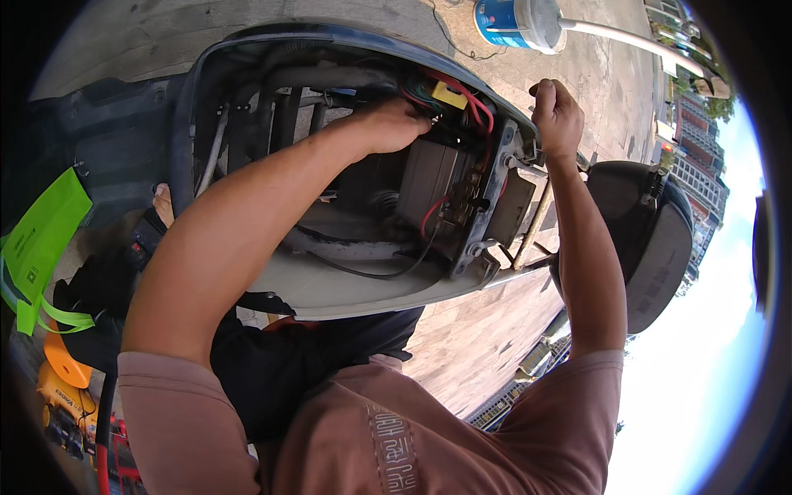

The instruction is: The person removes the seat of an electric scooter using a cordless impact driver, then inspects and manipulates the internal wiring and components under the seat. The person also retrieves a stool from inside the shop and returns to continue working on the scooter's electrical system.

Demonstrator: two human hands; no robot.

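An opened scooter body [330, 35] lies across the view, its inner bay exposed. My left hand [394, 126] reaches into this bay with bent fingers, beside a bundle of red and green wires and a yellow connector [450, 95]. Its fingertips are partly hidden among dark parts, so what they pinch cannot be made out. Just below it sits a grey finned controller box [429, 183] with terminals and cables. My right hand [558, 117] is closed at the scooter's tail end, near the metal bracket [505, 157]. Something small and dark shows at its fingers, too little to name.
A black tail box [631, 243] is behind the tail rack [536, 221]. Beyond the scooter stands a blue-and-white bucket [503, 23] with a pale pole beside it. At left hangs a bright green bag [41, 235], above orange and yellow tool-like items [66, 384].
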